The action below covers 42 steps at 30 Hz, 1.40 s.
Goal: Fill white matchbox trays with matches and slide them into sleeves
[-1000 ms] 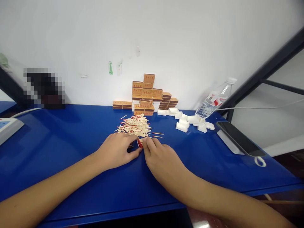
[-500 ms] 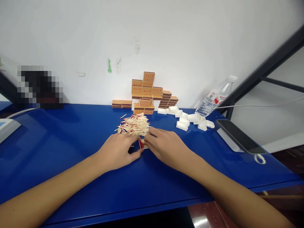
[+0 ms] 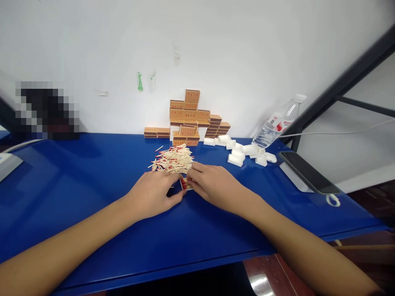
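A small white matchbox tray [image 3: 188, 189] with red-headed matches [image 3: 184, 183] lies on the blue table in front of me. My left hand [image 3: 154, 192] grips its left end, thumb on the near side and index finger on the far side. Over the tray's right part, the fingers of my right hand [image 3: 212, 183] are closed on matches, and they hide that end. Just behind both hands spreads a heap of loose matches [image 3: 174, 159], heads pointing various ways.
Orange-brown matchboxes [image 3: 184, 114] stand stacked against the wall. White tray pieces [image 3: 237, 156] lie to their right, near a leaning water bottle [image 3: 274, 125] and a phone [image 3: 308, 172]. A pixelated dark object [image 3: 49, 111] stands at the left.
My right hand's fingers have shifted slightly over the tray. My left hand keeps its grip. The whole view has moved a little.
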Motion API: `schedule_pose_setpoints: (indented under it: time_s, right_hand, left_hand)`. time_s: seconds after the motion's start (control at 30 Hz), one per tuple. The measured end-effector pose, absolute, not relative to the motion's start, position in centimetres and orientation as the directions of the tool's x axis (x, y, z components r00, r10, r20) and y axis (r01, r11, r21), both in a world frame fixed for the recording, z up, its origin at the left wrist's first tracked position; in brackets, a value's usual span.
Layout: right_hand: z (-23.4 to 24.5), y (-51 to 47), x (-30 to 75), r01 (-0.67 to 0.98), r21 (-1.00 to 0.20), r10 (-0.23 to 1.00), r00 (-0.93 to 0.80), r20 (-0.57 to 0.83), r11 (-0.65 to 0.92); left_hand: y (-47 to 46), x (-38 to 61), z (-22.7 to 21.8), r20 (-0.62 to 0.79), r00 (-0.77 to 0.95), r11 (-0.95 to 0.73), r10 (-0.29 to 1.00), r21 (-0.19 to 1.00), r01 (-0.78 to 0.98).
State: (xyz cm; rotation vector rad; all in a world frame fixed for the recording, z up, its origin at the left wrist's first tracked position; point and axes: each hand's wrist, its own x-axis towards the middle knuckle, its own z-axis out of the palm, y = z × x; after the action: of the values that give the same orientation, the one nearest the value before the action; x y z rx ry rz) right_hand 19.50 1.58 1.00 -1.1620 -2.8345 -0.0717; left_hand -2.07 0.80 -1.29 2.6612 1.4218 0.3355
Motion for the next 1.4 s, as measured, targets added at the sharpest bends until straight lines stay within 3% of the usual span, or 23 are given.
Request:
schedule_pose_setpoints:
  time_s: [0.4, 0.77, 1.4]
  right_hand:
    - [0.9, 2.6, 20.2, 0.683, 0.088, 0.667, -0.729, 0.157, 0.725]
    - [0.7, 2.8, 20.5, 0.684, 0.007, 0.676, -0.722, 0.150, 0.729]
    - [0.8, 2.6, 20.5, 0.672, -0.028, 0.667, -0.727, 0.162, 0.740]
  left_hand:
    - [0.8, -2.0, -1.5, 0.153, 0.544, -0.564, 0.825, 0.185, 0.804]
    - [0.8, -2.0, -1.3, 0.138, 0.547, -0.565, 0.825, 0.195, 0.802]
    - [0.8, -2.1, -1.5, 0.153, 0.551, -0.572, 0.821, 0.203, 0.795]
